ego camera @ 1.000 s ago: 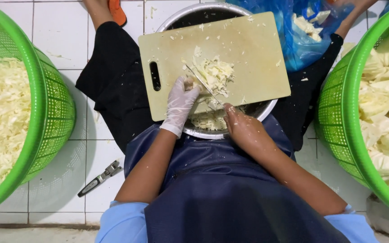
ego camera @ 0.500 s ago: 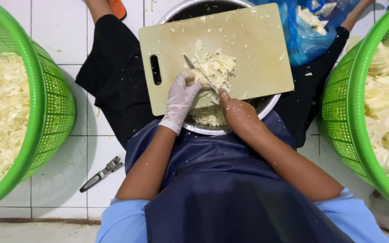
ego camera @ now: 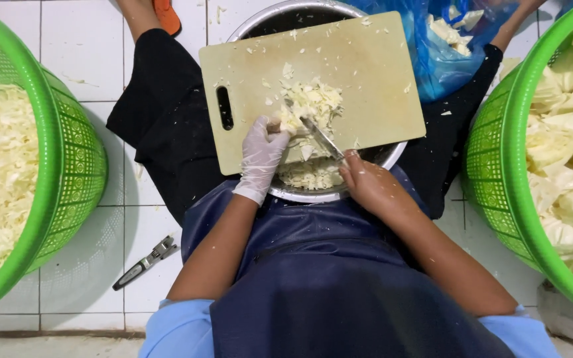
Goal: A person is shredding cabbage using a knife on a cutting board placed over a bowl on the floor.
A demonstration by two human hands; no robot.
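Currently, the left hand [ego camera: 261,154], in a thin white glove, rests on the near edge of the beige cutting board [ego camera: 373,73], its fingers curled together against the pile of chopped cabbage [ego camera: 310,106]. The bare right hand [ego camera: 369,182] is closed around the handle of a knife [ego camera: 319,137]; the blade lies tilted across the board with its tip in the cabbage pile, just beside the gloved fingers. The handle itself is hidden inside the grip.

The board sits on the rim of a steel bowl [ego camera: 313,196], covering most of its mouth. More shredded cabbage [ego camera: 310,174] shows inside the bowl below the board's near edge.

The person sits on a white tiled floor [ego camera: 81,46], wearing a dark blue apron [ego camera: 319,278]. A green mesh basket [ego camera: 74,152] at the left holds finely cut cabbage. A second green basket [ego camera: 492,166] at the right holds large uncut cabbage leaves. A blue plastic bag [ego camera: 432,63] with cabbage scraps lies beyond the board's far right corner. A small tool with a dark handle [ego camera: 144,263] lies on the tiles by the left basket.
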